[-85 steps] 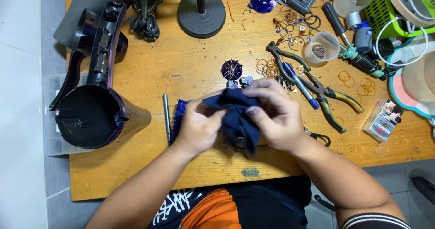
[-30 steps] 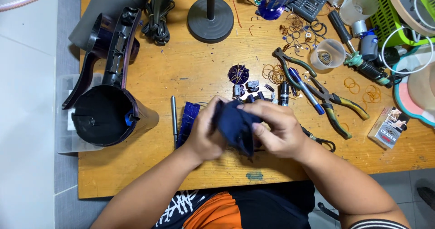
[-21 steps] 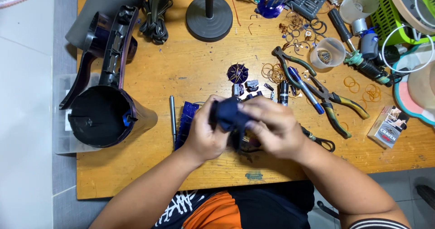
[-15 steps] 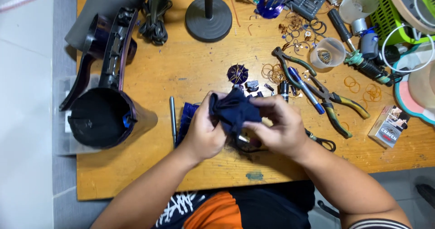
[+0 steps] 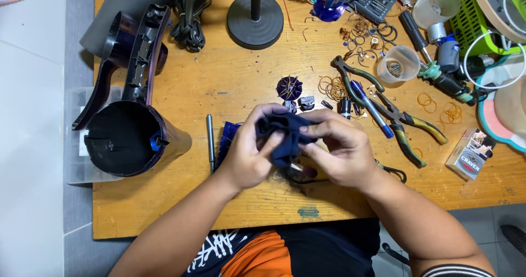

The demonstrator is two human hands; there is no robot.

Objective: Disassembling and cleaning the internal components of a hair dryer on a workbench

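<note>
Two hands, left hand (image 5: 249,159) and right hand (image 5: 339,153), are clamped by their fingers on a dark blue cloth (image 5: 285,137) above the tabletop (image 5: 230,85); soft and light, it is best pinched at bunched folds.

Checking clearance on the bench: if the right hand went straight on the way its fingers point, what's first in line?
The right hand points left, into the dark blue cloth; just beyond are the left hand fingers. Depth is unclear.
</note>
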